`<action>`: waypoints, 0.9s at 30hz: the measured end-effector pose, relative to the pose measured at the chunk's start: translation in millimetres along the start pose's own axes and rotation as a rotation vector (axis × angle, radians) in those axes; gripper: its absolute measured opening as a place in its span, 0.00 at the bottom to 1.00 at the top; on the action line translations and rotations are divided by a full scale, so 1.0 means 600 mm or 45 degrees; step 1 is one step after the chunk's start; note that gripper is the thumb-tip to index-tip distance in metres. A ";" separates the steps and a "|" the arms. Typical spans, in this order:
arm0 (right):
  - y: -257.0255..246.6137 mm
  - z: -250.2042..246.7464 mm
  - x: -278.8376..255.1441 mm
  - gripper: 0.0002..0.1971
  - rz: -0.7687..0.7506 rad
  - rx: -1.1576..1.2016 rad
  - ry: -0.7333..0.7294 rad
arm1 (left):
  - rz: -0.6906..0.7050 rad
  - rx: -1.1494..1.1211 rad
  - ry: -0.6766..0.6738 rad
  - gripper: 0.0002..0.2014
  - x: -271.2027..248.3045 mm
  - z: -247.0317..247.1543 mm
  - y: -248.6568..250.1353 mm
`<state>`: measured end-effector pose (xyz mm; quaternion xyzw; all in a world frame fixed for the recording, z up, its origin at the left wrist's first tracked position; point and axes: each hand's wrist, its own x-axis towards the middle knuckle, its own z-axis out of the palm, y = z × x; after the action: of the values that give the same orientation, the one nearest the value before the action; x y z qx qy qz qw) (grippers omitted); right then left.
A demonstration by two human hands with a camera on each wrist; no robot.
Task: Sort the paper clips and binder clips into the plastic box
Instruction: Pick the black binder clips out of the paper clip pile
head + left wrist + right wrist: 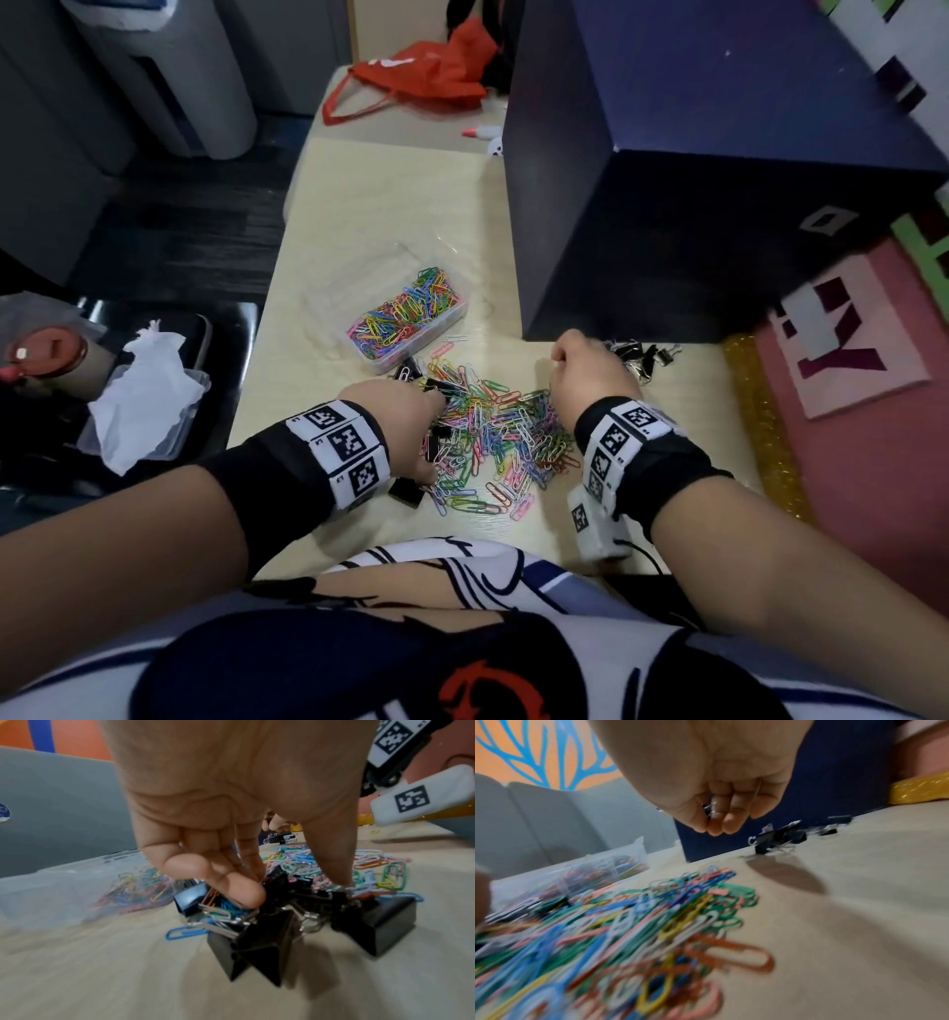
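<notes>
- Head view: I see the left hand [405,411] down at the left edge of the loose pile of coloured paper clips [506,437] on the pale wooden table [369,205], fingers reaching into large black binder clips [441,390] mixed in there.
- Left wrist view: fingers [244,890] curled downward, tips pressing among the large black binder clips [257,939]; thumb [331,858] planted on the far side of the cluster. Clips sit directly under and between fingers and thumb. I cannot tell whether any clip is actually lifted.
- Clear plastic box [411,329] sits just beyond the pile, one compartment filled with coloured paper clips; in the left wrist view it lies left of the fingers [77,882].
- Right hand [590,375]: raised above the table at the pile's right edge, fingers bunched into a loose fist.
- Right wrist view: fingertips [716,825] drawn together against the thumb, a small metal-and-black piece glimpsed between them, likely a small binder clip; too small to confirm.
- Small black binder clips [642,354] lie in a separate heap just beyond the right hand, against the foot of a dark blue box [719,180].
- Paper clip pile lies below and left of the right hand, not touching it.
</notes>
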<state>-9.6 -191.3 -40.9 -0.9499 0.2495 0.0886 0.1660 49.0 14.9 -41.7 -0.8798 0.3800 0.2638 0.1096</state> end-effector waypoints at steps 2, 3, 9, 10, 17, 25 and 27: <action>0.014 -0.009 0.008 0.14 0.105 0.022 0.064 | 0.008 0.011 0.008 0.27 0.002 -0.001 -0.001; 0.022 -0.012 0.009 0.16 0.155 -0.003 0.094 | 0.007 -0.002 0.023 0.25 0.002 -0.001 -0.001; 0.004 -0.003 -0.006 0.19 -0.083 -0.121 -0.004 | -0.017 -0.116 0.169 0.17 0.003 0.002 -0.012; -0.009 0.003 -0.013 0.17 -0.204 -0.121 -0.085 | -0.024 -0.145 0.189 0.15 0.002 0.001 -0.016; -0.094 0.052 -0.056 0.17 -0.791 -0.333 -0.311 | -0.221 -0.158 0.148 0.21 -0.020 0.013 -0.039; -0.112 0.062 -0.052 0.21 -0.784 -0.450 -0.314 | -0.320 -0.227 0.040 0.24 -0.033 0.024 -0.030; -0.110 0.062 -0.050 0.18 -0.774 -0.434 -0.316 | -0.331 -0.260 0.069 0.22 -0.034 0.022 -0.028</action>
<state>-5.2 -110.3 -50.3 -0.9767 -0.0842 0.1900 0.0532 44.1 44.2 -41.8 -0.9349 0.2369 0.2610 0.0425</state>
